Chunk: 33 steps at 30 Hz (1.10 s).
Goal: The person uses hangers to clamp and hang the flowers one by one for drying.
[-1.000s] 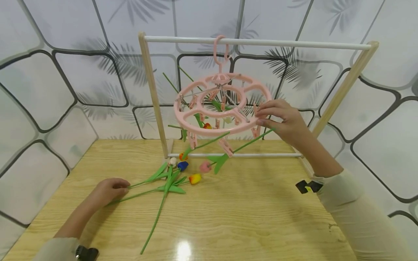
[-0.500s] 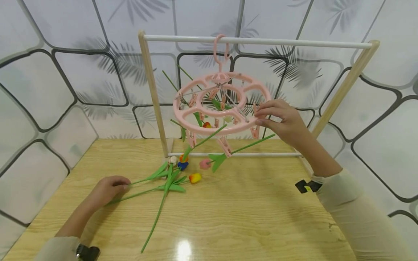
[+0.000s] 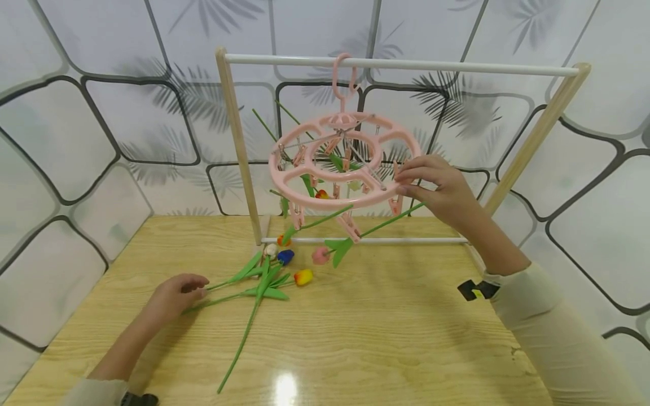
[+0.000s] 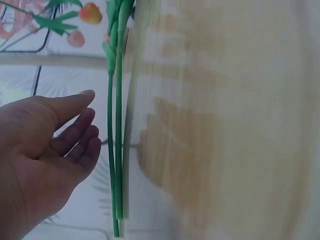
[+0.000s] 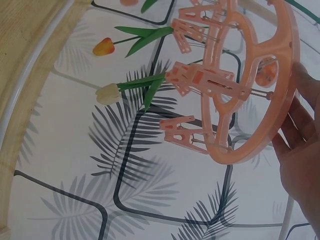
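Note:
A pink round clip hanger [image 3: 325, 202] hangs by its hook from a white rod. My right hand [image 3: 440, 189] pinches its outer ring at the right, thumb below and fingers above. Clips on it hold artificial tulips, among them a pink tulip [image 3: 320, 255] in front and, in the right wrist view, a white tulip [image 5: 107, 94]. On the table lie a blue tulip [image 3: 285, 257], a yellow-red tulip [image 3: 303, 277] and a white tulip [image 3: 271, 251], their green stems crossing. My left hand [image 3: 175, 296] hovers by two stem ends, fingers loosely bent; a gap separates it from the stems [image 4: 118, 150] in the left wrist view.
The rack has a white top rod [image 3: 431, 65], a left wooden post [image 3: 236, 146] and a right wooden post [image 3: 540, 135]. A lower white rod [image 3: 406, 241] runs near the table's back. Patterned cloth [image 3: 152, 124] encloses the wooden table [image 3: 381, 338].
My left hand has shifted slightly to the right along the stems. The tulips hanging in front swing a little. My right hand stays on the hanger's ring.

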Each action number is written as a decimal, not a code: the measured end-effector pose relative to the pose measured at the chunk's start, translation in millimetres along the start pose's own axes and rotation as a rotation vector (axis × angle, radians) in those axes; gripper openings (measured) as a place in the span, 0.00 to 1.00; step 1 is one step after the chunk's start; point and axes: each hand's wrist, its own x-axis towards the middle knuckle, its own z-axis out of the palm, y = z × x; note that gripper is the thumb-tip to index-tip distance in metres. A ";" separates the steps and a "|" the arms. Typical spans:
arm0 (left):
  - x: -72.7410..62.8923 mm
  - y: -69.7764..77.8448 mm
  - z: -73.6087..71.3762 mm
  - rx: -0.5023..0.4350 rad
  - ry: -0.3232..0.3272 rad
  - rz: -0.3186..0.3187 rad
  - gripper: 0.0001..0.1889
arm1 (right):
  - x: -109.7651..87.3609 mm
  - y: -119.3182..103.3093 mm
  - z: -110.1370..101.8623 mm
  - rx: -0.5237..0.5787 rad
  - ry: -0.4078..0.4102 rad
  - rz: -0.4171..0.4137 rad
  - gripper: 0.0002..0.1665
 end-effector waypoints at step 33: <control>-24.2 62.0 72.8 -0.252 -0.168 -0.036 0.26 | 0.7 -2.1 2.4 -0.011 0.036 -0.053 0.19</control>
